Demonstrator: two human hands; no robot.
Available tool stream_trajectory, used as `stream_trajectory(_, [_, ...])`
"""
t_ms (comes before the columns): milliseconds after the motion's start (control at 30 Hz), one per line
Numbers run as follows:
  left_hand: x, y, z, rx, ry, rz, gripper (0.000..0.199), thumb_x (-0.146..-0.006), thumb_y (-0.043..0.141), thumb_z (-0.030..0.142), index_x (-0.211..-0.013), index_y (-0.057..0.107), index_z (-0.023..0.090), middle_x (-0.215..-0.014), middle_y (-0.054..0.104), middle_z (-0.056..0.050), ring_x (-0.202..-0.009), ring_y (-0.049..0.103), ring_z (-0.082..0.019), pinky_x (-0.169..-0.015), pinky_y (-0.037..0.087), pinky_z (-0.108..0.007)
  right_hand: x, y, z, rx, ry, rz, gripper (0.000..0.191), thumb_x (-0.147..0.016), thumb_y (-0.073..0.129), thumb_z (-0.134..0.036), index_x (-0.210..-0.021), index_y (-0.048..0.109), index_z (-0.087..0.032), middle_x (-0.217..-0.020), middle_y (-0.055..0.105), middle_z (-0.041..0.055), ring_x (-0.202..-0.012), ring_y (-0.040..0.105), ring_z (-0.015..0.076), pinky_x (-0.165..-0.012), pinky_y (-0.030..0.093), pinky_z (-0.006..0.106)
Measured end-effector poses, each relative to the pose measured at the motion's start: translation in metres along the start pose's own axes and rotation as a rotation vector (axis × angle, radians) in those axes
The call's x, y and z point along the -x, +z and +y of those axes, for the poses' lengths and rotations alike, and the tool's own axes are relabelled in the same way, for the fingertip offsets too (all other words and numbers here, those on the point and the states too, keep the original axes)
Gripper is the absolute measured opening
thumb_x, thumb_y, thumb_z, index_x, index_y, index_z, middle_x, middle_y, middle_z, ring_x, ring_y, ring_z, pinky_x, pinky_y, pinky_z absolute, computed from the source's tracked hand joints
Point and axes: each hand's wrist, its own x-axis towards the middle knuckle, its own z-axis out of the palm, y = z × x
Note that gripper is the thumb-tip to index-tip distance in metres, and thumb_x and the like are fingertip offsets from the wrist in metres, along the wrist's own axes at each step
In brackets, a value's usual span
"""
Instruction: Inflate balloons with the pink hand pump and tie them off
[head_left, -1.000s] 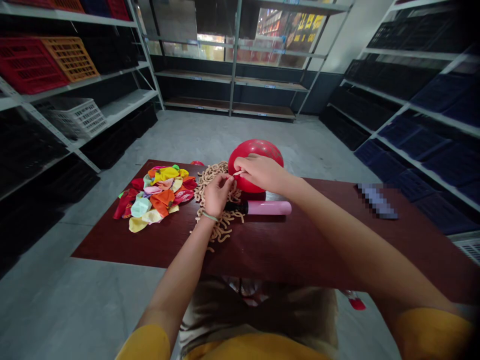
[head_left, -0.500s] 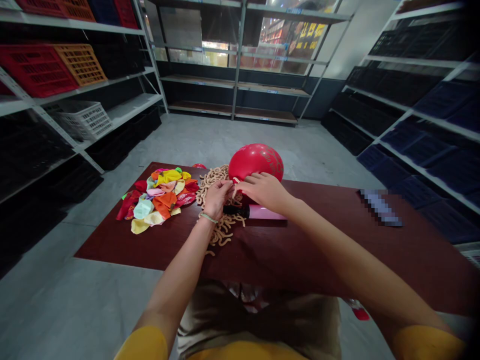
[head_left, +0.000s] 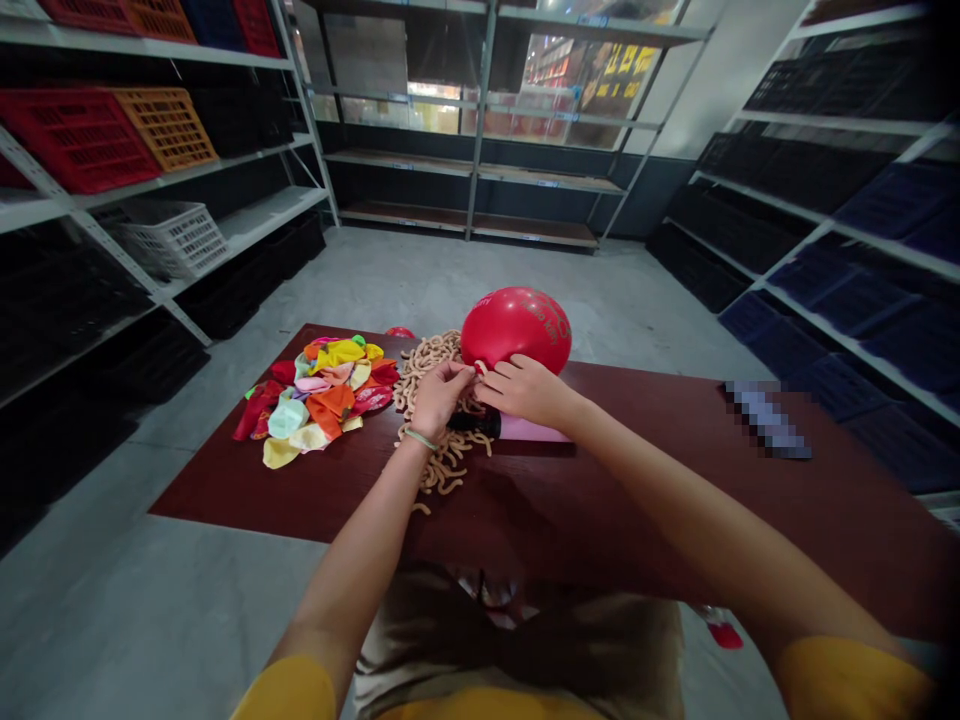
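An inflated red balloon (head_left: 517,325) with printed lettering sits just beyond my hands, its neck turned toward me. My left hand (head_left: 439,400) pinches at the balloon's neck with thumb and forefinger. Across from it, my right hand (head_left: 532,395) is closed on a short tan twisted piece (head_left: 481,368) at that same neck, its fingers against the balloon's lower side. Below both hands lies a pump (head_left: 532,430) with a pink body and a black end. Tan curled pieces (head_left: 442,465) are heaped around and under my left hand.
Deflated balloons in many colours (head_left: 319,395) are piled on the left of the dark red table (head_left: 300,500). A blurred-out flat object (head_left: 769,418) lies at the right. Shelves with crates (head_left: 161,130) stand along both sides, and a rack (head_left: 476,180) behind.
The balloon has shifted slightly right in view and turned a little, showing more lettering. My right fingers have curled in closer to the neck, while my left hand stays there.
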Motion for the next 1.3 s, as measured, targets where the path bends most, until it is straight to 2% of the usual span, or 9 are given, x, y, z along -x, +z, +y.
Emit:
stream_trajectory(200, [0.006, 0.001, 0.009, 0.103, -0.062, -0.001, 0.017, -0.080, 0.070, 0.030, -0.084, 0.060, 0.016, -0.077, 0.069, -0.001, -0.067, 0.068, -0.011, -0.074, 0.057, -0.028, 0.008, -0.009, -0.003, -0.292, 0.208, 0.167, 0.032, -0.101, 0.033, -0.020, -0.110, 0.064, -0.017, -0.102, 0.068, 0.0093, -0.095, 0.057, 0.0191, -0.087, 0.043, 0.034])
stream_trajectory(300, [0.010, 0.002, 0.014, 0.135, -0.122, -0.025, 0.020, -0.081, 0.070, 0.031, -0.086, 0.057, 0.016, -0.077, 0.069, -0.002, -0.061, 0.066, -0.011, -0.065, 0.057, -0.025, 0.010, -0.011, -0.003, -0.453, 0.329, 0.267, 0.029, -0.101, 0.033, -0.020, -0.103, 0.062, -0.018, -0.099, 0.065, 0.0080, -0.093, 0.055, 0.0186, -0.087, 0.044, 0.034])
stream_trajectory(400, [0.012, 0.004, 0.016, 0.205, -0.159, -0.023, 0.019, -0.079, 0.069, 0.028, -0.084, 0.056, 0.016, -0.073, 0.067, -0.001, -0.054, 0.061, -0.008, -0.055, 0.054, -0.021, 0.011, -0.007, -0.001, -0.507, 0.388, 0.309, 0.024, -0.099, 0.034, -0.019, -0.100, 0.058, -0.019, -0.096, 0.063, 0.0070, -0.093, 0.053, 0.0189, -0.087, 0.042, 0.034])
stream_trajectory(567, [0.014, 0.008, 0.017, 0.161, -0.022, -0.024, 0.024, -0.075, 0.070, 0.032, -0.086, 0.056, 0.016, -0.069, 0.066, 0.000, -0.049, 0.058, -0.008, -0.049, 0.050, -0.020, 0.012, 0.003, 0.003, -0.590, 0.444, 0.374, 0.019, -0.097, 0.035, -0.017, -0.093, 0.054, -0.022, -0.091, 0.061, 0.0052, -0.088, 0.051, 0.0192, -0.082, 0.041, 0.034])
stream_trajectory(667, [0.017, 0.010, 0.018, 0.084, 0.082, -0.047, 0.027, -0.075, 0.066, 0.032, -0.095, 0.055, 0.017, -0.062, 0.065, 0.002, -0.046, 0.057, -0.009, -0.045, 0.044, -0.018, 0.010, 0.004, 0.004, -0.641, 0.488, 0.430, 0.018, -0.095, 0.037, -0.015, -0.088, 0.051, -0.023, -0.087, 0.059, 0.0037, -0.084, 0.051, 0.0184, -0.079, 0.040, 0.033])
stream_trajectory(800, [0.021, 0.010, 0.018, 0.001, 0.102, -0.125, 0.026, -0.077, 0.057, 0.025, -0.101, 0.061, 0.017, -0.057, 0.062, 0.004, -0.042, 0.052, -0.007, -0.043, 0.038, -0.016, 0.007, -0.002, 0.004, -0.613, 0.469, 0.448, 0.017, -0.092, 0.039, -0.012, -0.083, 0.049, -0.023, -0.082, 0.056, 0.0022, -0.082, 0.047, 0.0184, -0.079, 0.037, 0.034])
stream_trajectory(1000, [0.020, 0.007, 0.016, 0.002, -0.019, -0.251, 0.042, -0.076, 0.054, 0.023, -0.115, 0.065, 0.014, -0.060, 0.064, 0.002, -0.045, 0.055, -0.008, -0.048, 0.043, -0.019, 0.002, -0.019, 0.002, -0.614, 0.342, 0.407, 0.020, -0.091, 0.040, -0.010, -0.087, 0.054, -0.024, -0.090, 0.058, 0.0024, -0.093, 0.046, 0.0196, -0.088, 0.036, 0.036])
stream_trajectory(1167, [0.021, 0.006, 0.018, 0.106, -0.078, -0.291, 0.026, -0.075, 0.059, 0.023, -0.098, 0.066, 0.013, -0.062, 0.062, 0.001, -0.046, 0.054, -0.008, -0.049, 0.042, -0.019, 0.001, -0.020, 0.006, -0.661, 0.374, 0.455, 0.022, -0.093, 0.038, -0.011, -0.088, 0.055, -0.024, -0.093, 0.061, 0.0022, -0.095, 0.050, 0.0184, -0.092, 0.037, 0.037])
stream_trajectory(1300, [0.023, 0.006, 0.021, 0.046, -0.105, -0.406, 0.020, -0.078, 0.064, 0.025, -0.094, 0.062, 0.014, -0.065, 0.061, 0.001, -0.050, 0.054, -0.007, -0.051, 0.043, -0.019, 0.002, -0.016, 0.010, -0.644, 0.388, 0.454, 0.021, -0.094, 0.038, -0.013, -0.091, 0.056, -0.024, -0.089, 0.062, 0.0021, -0.091, 0.051, 0.0183, -0.089, 0.037, 0.036])
